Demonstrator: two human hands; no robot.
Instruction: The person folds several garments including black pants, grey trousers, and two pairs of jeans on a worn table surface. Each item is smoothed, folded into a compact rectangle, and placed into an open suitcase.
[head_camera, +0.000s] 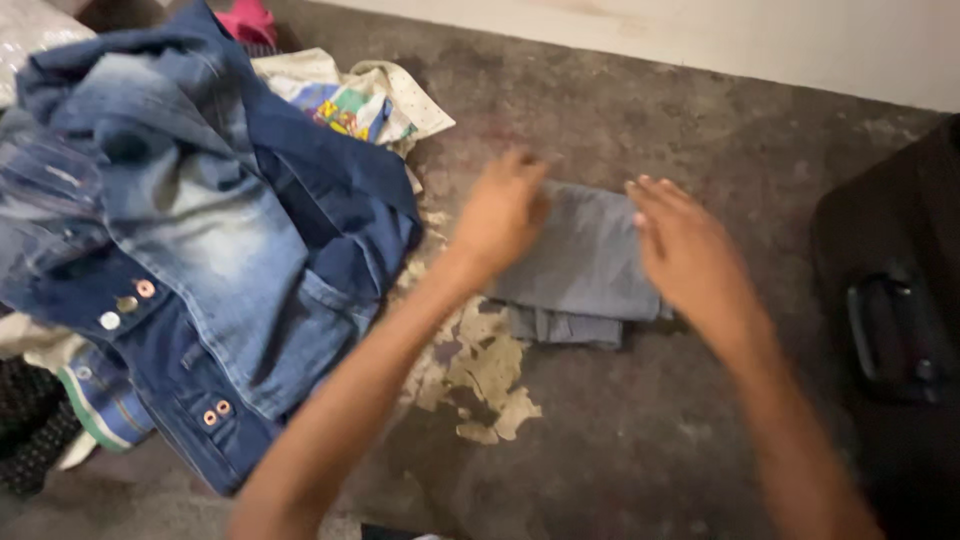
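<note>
Folded grey cloth lies flat on the floor, between both hands | left hand loosely curled on its left edge, right hand open flat over the right edge, holding nothing | looks soft, light, limp; best pinched at the folded edges | floor rough, patchy, worn; denim heap near the left, pale wall behind.

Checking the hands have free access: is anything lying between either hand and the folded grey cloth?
Nothing visible does. The left hand and right hand are both right at the folded grey cloth, whose top is bare.
</note>
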